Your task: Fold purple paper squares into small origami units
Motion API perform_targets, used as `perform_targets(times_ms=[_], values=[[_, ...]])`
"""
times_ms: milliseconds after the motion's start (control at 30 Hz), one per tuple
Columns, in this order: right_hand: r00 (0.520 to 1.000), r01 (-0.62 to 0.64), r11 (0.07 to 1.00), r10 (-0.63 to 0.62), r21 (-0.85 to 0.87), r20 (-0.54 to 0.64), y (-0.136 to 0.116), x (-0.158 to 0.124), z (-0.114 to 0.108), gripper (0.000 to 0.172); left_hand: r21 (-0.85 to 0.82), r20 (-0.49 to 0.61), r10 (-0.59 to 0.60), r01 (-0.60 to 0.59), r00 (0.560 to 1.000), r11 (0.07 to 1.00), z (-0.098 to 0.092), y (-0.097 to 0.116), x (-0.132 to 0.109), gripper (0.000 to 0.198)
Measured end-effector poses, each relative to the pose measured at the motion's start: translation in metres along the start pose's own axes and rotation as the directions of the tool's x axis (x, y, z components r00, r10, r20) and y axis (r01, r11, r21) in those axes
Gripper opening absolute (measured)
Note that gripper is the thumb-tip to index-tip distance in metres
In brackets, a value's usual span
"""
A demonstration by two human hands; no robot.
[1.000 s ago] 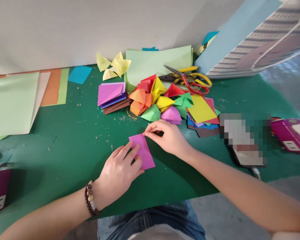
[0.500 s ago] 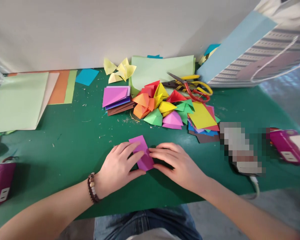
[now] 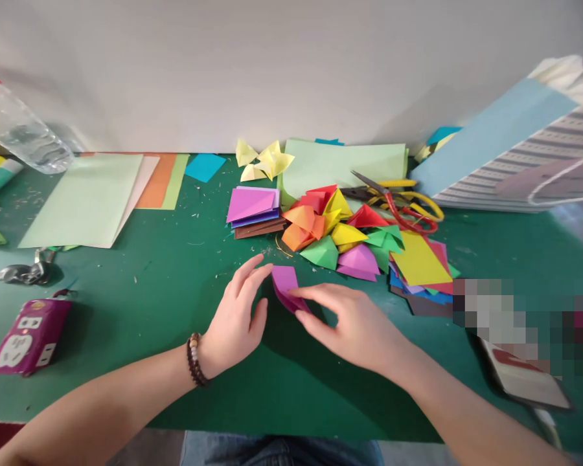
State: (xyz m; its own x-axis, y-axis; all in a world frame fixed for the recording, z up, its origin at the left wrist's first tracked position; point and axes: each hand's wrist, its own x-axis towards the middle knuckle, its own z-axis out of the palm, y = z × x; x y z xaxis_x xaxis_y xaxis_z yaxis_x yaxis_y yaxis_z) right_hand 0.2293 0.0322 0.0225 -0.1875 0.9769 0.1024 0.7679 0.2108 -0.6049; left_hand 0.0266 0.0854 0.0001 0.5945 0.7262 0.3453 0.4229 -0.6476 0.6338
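Observation:
A small folded sheet of purple paper (image 3: 286, 283) is pinched at its lower right corner by the thumb and fingers of my right hand (image 3: 352, 320). The sheet bends and tilts up a little off the green table. On its left side, my left hand (image 3: 240, 314) has its fingers apart, with the index fingertip at or close to the sheet's upper left edge; I cannot tell whether it touches. Just beyond lie folded paper pieces in orange (image 3: 301, 226), yellow, red, green and pink (image 3: 359, 261). A stack of purple, blue and brown paper (image 3: 253, 204) lies to their left.
Scissors with red handles (image 3: 408, 210) rest behind the folded pieces. Coloured squares (image 3: 422, 259) lie to the right, near a partly blurred phone (image 3: 525, 372). A striped paper bag (image 3: 505, 149) stands back right. Large sheets (image 3: 85, 200), keys (image 3: 32, 270) and a purple box (image 3: 32, 333) are left.
My left hand has come off the purple paper and opened to its left. My right hand now pinches the sheet, which has lifted and curled. The view has shifted left.

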Motion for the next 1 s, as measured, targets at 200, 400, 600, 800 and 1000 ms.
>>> perform_targets(times_ms=[200,400,600,800,1000], values=[[0.962,-0.26,0.834,0.178,0.487,0.208,0.028,0.011,-0.016,0.026,0.037,0.086,0.068,-0.071,0.994,0.997,-0.001,0.0,0.002,0.048],[0.91,-0.208,0.82,0.362,0.533,-0.202,0.034,0.002,-0.004,0.02,0.115,0.003,0.158,-0.157,0.987,0.981,-0.002,0.002,0.002,0.022],[0.931,-0.155,0.81,0.312,0.566,-0.192,0.029,0.001,0.003,0.017,0.21,-0.145,0.271,-0.238,0.952,0.948,-0.008,0.0,0.004,0.016],[0.931,-0.224,0.938,0.127,0.263,0.342,0.035,-0.005,-0.026,0.029,0.311,0.031,0.207,-0.206,0.978,0.928,-0.01,-0.014,0.009,0.028],[0.959,0.109,0.994,-0.104,-0.002,0.264,0.038,-0.003,-0.024,0.034,0.341,0.164,0.076,-0.129,0.984,0.931,-0.007,-0.012,0.008,0.027]])
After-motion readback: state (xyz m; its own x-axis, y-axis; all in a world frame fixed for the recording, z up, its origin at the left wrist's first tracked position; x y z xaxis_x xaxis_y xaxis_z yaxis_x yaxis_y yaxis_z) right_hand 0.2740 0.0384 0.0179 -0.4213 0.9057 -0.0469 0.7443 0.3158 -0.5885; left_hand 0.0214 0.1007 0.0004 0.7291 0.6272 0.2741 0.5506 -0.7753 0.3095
